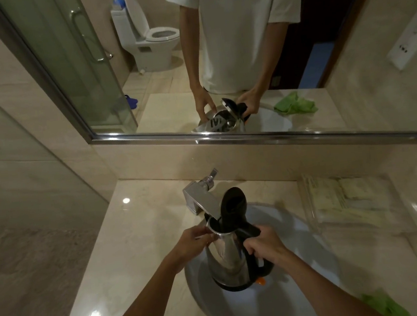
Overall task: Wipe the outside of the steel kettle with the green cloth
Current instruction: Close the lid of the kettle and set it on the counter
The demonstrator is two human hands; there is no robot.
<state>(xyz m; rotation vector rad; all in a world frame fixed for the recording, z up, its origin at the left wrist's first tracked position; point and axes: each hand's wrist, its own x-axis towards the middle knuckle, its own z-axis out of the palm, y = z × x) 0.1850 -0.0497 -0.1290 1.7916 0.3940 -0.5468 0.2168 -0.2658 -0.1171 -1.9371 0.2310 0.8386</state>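
Writing: mirrored dark capitals are seen on the white T-shirt [240, 25] in the mirror [140, 62]; the word cannot be fully read.
Kettle: the steel kettle [228, 256] is held above the white basin [300, 230], its black lid [232, 201] flipped up, its mouth under the chrome tap [201, 197]; contents cannot be told.
Left hand: the left hand [193, 241] is pressed to the kettle's rim, fingers curled.
Right hand: the right hand [265, 242] is closed around the black handle.
Cloth: the green cloth [385, 305] lies crumpled at the counter's [134, 243] near right edge, well apart from both hands.
Tray: folded pale packets are held in a clear tray [311, 214] at the counter's back right.
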